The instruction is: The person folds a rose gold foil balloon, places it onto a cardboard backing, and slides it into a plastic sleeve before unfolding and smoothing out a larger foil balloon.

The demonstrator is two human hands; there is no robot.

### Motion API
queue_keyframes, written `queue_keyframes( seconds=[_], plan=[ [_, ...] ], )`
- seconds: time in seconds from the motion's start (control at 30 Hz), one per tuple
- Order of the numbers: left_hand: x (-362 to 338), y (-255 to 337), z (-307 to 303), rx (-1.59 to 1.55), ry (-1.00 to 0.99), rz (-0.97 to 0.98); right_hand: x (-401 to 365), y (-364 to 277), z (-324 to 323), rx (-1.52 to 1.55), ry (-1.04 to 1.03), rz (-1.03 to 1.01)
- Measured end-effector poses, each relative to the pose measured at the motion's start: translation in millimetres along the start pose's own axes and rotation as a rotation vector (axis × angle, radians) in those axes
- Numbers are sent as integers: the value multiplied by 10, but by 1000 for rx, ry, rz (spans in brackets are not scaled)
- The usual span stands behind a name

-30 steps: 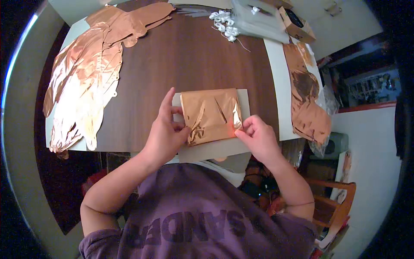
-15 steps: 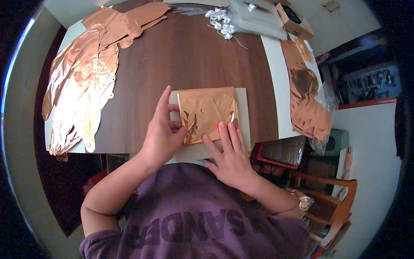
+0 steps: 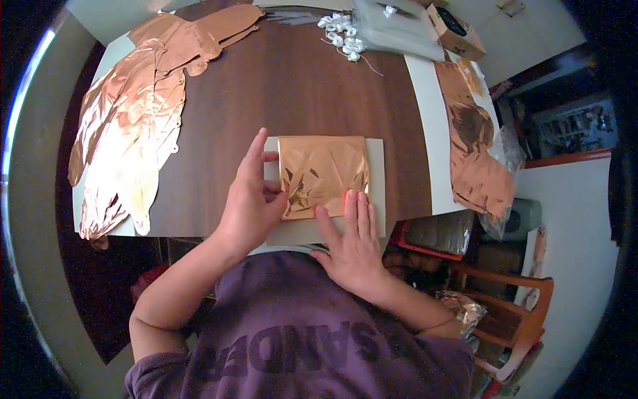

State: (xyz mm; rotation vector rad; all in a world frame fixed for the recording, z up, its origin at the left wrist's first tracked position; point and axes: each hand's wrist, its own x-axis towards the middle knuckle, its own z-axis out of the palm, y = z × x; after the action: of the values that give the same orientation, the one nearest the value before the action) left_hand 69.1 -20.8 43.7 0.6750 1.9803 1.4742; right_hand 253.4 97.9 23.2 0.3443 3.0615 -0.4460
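Observation:
A folded rose-gold foil sheet [image 3: 322,166] lies on a pale board [image 3: 377,173] at the near edge of the brown table. My left hand [image 3: 252,199] is at its left side, thumb and a finger closed on the foil's lower left edge, with the index finger pointing up. My right hand [image 3: 352,246] rests flat with fingers spread, its fingertips on the foil's lower right part. The foil shows creases near the lower left corner.
Large shiny foil pieces [image 3: 133,120] cover the table's left side. White ribbon bundles [image 3: 345,36], a clear plastic stack [image 3: 399,30] and a small box [image 3: 455,33] stand at the back. More foil [image 3: 472,139] lies on the right; a wooden chair [image 3: 505,312] is below right.
My right hand has slid slightly right over the foil, fingers pointing more straight ahead. The lower left creases look different. My left hand keeps its grip.

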Motion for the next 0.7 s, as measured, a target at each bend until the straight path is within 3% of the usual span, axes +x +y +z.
queue_keyframes(
  seconds=[0.17,0.4,0.6,0.7],
  plan=[
    [2,14,5,18,-14,13,107,-121,-150,106,-43,37],
    [31,-15,-33,1,-28,33,161,-197,-38,-57,-68,-23],
    [13,-30,-32,876,119,649,164,-235,10,-97,-56,7],
    [-28,-72,-15,935,-198,749,142,-221,60,-85,-63,14]
  ],
)
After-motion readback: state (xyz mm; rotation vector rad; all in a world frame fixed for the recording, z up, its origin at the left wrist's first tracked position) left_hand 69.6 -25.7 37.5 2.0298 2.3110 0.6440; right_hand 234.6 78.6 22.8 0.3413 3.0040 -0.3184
